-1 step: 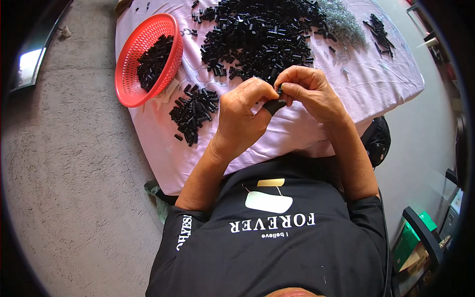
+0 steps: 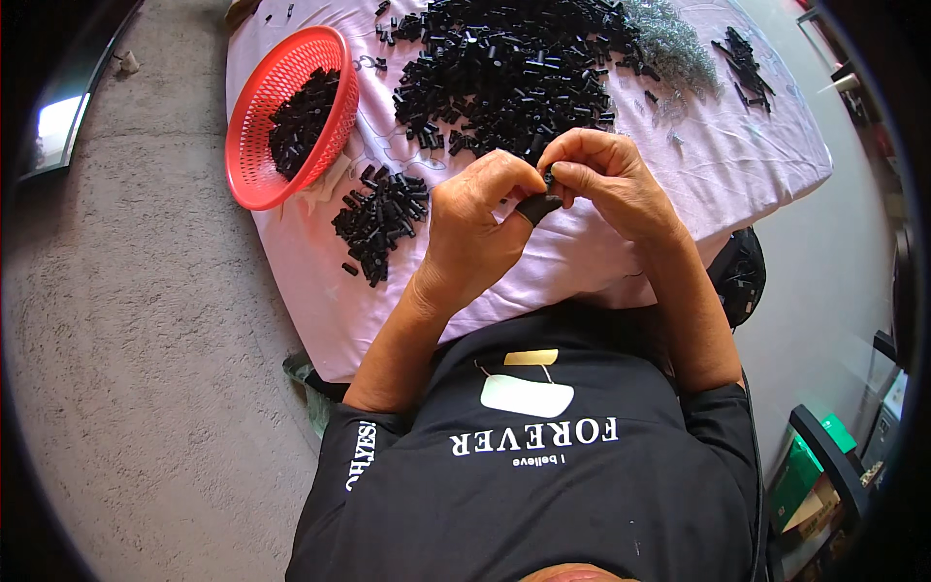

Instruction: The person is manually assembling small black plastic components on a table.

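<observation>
Both my hands meet over the near part of the cloth-covered table, fingertips almost touching. Between them is a small black plastic piece (image 2: 550, 179), mostly covered by the fingers. My left hand (image 2: 475, 218) is closed in a pinch at its left side, a black finger cot (image 2: 536, 208) on the thumb. From the right, my right hand (image 2: 611, 184) pinches the same piece between thumb and forefinger. Just beyond the hands spreads a large heap of short black plastic tubes (image 2: 504, 78). A smaller pile of similar pieces (image 2: 378, 223) lies left of my left hand.
A red plastic basket (image 2: 247, 145), tilted and partly filled with black pieces, stands at the table's left edge. Small silvery springs (image 2: 674, 48) lie heaped at the far right, beside thin black parts (image 2: 745, 68). Pink cloth (image 2: 737, 175) covers the table.
</observation>
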